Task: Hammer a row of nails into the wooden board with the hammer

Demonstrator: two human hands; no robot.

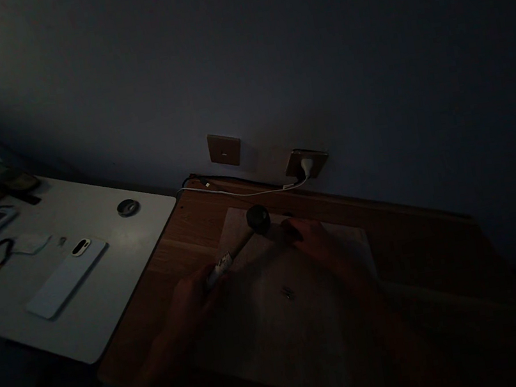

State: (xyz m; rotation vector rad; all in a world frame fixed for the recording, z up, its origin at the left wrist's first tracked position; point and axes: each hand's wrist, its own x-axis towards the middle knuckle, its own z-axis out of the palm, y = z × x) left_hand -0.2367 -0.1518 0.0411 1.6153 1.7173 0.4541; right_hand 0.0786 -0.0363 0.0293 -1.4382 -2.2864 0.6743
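Note:
A mallet (241,244) with a dark round head and a light, partly wrapped handle is in my left hand (198,296), whose fingers close round the handle. Its head hangs over the upper part of a pale board (279,336) on the wooden table. Near that head, to the right, my right hand (307,236) rests at the board's far edge with its fingers bent together; what it holds, if anything, is too dark to tell. A few small metal pieces (288,292) lie on the board between my two hands.
The wooden table (179,231) meets a wall with a socket and plug (307,165); a white cable (239,194) runs along its back. On the white table (120,279) at left are a phone (69,278), a tape roll (127,207) and a red-capped bottle (7,173).

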